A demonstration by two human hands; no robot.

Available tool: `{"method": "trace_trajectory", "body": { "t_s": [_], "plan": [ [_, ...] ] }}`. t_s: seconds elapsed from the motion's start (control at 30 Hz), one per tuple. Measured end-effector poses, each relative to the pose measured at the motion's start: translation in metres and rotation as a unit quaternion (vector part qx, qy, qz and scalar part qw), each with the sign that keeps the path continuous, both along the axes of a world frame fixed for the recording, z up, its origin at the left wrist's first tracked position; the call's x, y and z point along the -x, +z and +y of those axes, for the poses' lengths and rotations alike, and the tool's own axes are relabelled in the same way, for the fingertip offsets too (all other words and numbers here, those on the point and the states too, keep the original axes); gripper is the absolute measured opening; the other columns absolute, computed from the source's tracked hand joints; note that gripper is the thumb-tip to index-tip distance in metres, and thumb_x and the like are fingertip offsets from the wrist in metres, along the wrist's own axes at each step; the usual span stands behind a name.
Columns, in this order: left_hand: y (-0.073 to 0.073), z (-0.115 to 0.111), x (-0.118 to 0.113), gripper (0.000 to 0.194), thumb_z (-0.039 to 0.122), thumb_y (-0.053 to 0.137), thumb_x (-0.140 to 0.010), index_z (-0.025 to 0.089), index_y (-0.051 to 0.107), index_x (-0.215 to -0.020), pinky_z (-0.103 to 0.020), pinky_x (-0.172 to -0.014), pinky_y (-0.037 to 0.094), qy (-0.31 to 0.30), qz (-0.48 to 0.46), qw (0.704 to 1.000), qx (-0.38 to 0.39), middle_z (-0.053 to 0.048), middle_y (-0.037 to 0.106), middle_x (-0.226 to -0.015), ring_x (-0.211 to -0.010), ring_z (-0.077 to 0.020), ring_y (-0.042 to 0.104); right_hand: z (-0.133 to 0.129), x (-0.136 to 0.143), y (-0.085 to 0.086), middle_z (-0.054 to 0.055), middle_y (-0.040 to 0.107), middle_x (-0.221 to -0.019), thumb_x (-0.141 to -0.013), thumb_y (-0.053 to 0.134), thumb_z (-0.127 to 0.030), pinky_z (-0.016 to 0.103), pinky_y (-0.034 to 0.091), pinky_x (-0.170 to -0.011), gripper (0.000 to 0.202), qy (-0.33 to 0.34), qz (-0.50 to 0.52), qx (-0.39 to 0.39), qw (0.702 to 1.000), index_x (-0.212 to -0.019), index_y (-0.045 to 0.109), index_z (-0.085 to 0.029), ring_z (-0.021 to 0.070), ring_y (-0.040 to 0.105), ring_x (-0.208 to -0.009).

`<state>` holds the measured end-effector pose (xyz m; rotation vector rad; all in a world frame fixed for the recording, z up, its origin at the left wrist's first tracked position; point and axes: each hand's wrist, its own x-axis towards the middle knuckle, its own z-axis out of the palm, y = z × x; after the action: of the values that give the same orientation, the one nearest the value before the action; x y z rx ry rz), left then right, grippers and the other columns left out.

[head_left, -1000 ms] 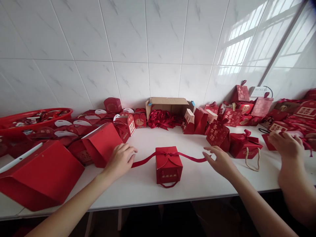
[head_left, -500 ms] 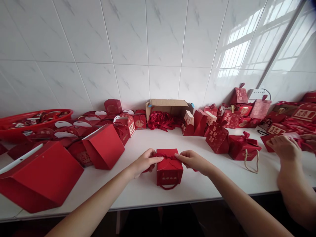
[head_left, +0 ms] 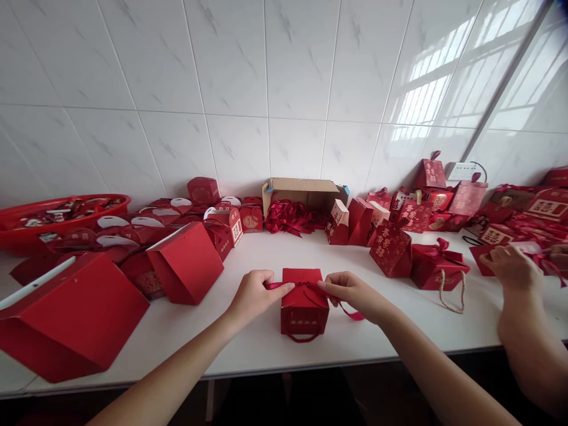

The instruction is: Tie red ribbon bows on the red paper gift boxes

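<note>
A small red box (head_left: 304,319) with a cord handle at its front stands on the white table, centre front. A red ribbon (head_left: 352,313) crosses its top, with a small knot or crossing in the middle. At the box's left top edge my left hand (head_left: 255,296) pinches the ribbon between thumb and fingers. My right hand (head_left: 355,291) pinches it at the right top edge, and a ribbon end hangs out below that hand onto the table side.
Large red boxes (head_left: 186,263) and a red basin (head_left: 66,216) are at left. A carton (head_left: 304,185) of ribbons stands at the wall. Red gift boxes (head_left: 437,266) fill the right, where another person's hand (head_left: 515,269) works with ribbon.
My left fingers have shifted slightly left and the ribbon is stretched straighter across the top. More of its end now shows below my right hand. The other person's hand has moved slightly.
</note>
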<state>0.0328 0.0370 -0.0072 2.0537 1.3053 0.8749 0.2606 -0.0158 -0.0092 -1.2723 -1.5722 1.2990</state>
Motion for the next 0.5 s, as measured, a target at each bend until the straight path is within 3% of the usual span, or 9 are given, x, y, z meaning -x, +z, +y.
{"method": "trace_trajectory", "body": {
  "t_s": [0.3, 0.5],
  "plan": [
    [-0.010, -0.005, -0.011, 0.044, 0.039, 0.057, -0.077, 0.019, 0.023, -0.056, -0.022, -0.053, 0.024, -0.053, -0.105, 0.993, 0.011, 0.006, 0.023, -0.056, -0.055, -0.0084, 0.025, 0.000, 0.005, -0.012, -0.005, 0.035, -0.055, -0.074, 0.065, -0.045, 0.027, 0.021, -0.056, 0.043, 0.024, 0.107, -0.006, 0.994, -0.052, 0.040, -0.017, 0.0087, 0.028, -0.055],
    [-0.013, -0.007, -0.007, 0.040, 0.040, 0.066, -0.073, 0.019, 0.033, -0.063, -0.021, -0.053, 0.029, -0.086, -0.225, 0.959, 0.149, 0.007, 0.036, -0.057, -0.054, -0.0077, 0.035, 0.000, 0.005, -0.012, -0.005, 0.037, -0.057, -0.075, 0.066, -0.044, 0.026, 0.028, -0.059, 0.041, 0.005, 0.176, 0.011, 0.984, -0.054, 0.043, -0.017, 0.0090, 0.034, -0.056]
  ]
}}
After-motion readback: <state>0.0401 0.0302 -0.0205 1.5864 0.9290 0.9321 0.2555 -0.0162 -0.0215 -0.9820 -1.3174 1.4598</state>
